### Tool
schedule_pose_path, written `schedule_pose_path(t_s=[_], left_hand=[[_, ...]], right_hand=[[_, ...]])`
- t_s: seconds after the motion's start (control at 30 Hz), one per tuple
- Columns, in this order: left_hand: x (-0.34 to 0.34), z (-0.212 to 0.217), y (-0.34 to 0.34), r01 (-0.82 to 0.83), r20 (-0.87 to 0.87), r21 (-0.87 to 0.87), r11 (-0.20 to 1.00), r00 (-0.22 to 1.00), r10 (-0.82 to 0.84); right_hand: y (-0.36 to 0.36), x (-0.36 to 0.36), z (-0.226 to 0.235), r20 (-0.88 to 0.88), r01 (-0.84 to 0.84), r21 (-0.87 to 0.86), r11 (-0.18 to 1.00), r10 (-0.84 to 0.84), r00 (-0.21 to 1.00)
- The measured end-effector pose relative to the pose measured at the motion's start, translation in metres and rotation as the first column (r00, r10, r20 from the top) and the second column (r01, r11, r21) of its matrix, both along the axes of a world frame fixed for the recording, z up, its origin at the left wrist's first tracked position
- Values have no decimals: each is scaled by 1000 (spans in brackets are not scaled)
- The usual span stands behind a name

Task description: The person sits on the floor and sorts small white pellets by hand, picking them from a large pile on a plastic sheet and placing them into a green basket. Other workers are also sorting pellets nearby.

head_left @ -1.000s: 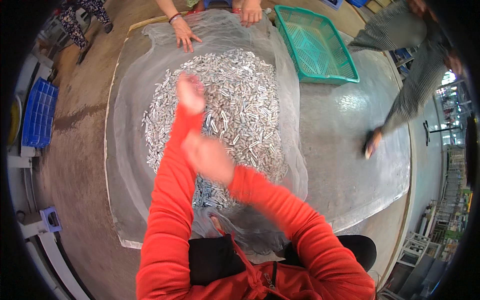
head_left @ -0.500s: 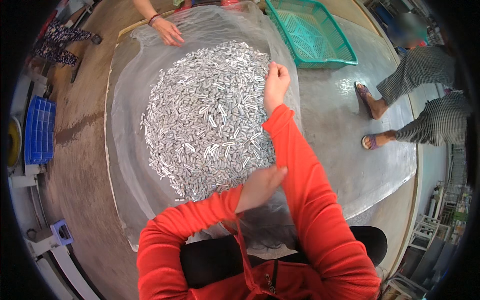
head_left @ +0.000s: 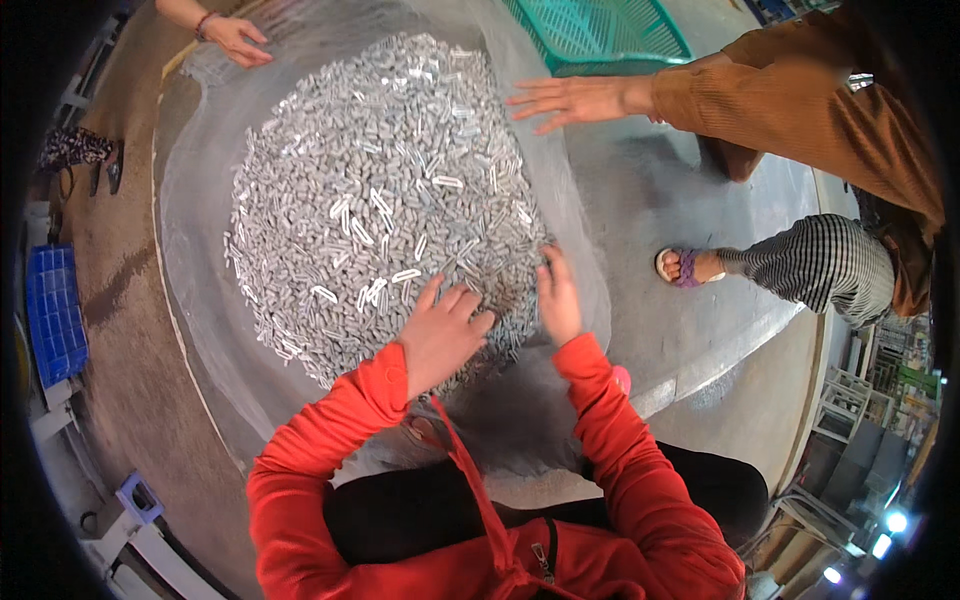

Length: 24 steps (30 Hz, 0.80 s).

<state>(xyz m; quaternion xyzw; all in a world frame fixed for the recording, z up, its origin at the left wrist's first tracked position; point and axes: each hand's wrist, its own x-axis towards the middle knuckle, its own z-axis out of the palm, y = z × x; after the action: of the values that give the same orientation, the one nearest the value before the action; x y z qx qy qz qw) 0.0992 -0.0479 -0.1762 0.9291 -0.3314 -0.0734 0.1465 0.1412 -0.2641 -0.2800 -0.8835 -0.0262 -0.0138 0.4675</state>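
Observation:
A broad heap of small silvery-grey metal pieces [head_left: 370, 170], some of them pale-rimmed oblong loops, is spread over a thin translucent sheet [head_left: 190, 240]. My left hand [head_left: 443, 338] rests on the near edge of the heap, palm down, its fingers apart and slightly bent. Beside it, at the heap's near right edge, is my right hand [head_left: 559, 300], thumb and fingers apart. Neither hand shows a piece in its grasp. Some pieces between the two hands lie in shadow.
A co-worker's hand [head_left: 575, 100] in a brown sleeve reaches in from the right. Another person's hand [head_left: 236, 40] is at the far left. A green plastic basket [head_left: 610, 45] stands at the far right, a blue crate [head_left: 55, 315] on the left.
My right hand has come back toward me from the heap's far right side. My left hand has left my right forearm for the heap. The co-worker at right has bent in, arm outstretched.

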Motion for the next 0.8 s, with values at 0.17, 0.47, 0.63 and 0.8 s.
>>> schedule_pose_path(t_s=[0.17,0.47,0.63,0.8], left_hand=[[-49,-53,30,-5,-71,135,991,997,15],[32,-63,75,66,139,230,971,985,-100],[95,-50,104,-120,392,278,953,920,2],[99,-11,140,-426,430,162,890,843,325]], right_hand=[[-29,-11,15,-169,-244,-352,904,195,966],[68,6,18,-177,-266,-502,823,204,963],[101,61,16,-160,-296,-331,896,256,953],[84,77,68,107,-417,-414,810,498,861]])
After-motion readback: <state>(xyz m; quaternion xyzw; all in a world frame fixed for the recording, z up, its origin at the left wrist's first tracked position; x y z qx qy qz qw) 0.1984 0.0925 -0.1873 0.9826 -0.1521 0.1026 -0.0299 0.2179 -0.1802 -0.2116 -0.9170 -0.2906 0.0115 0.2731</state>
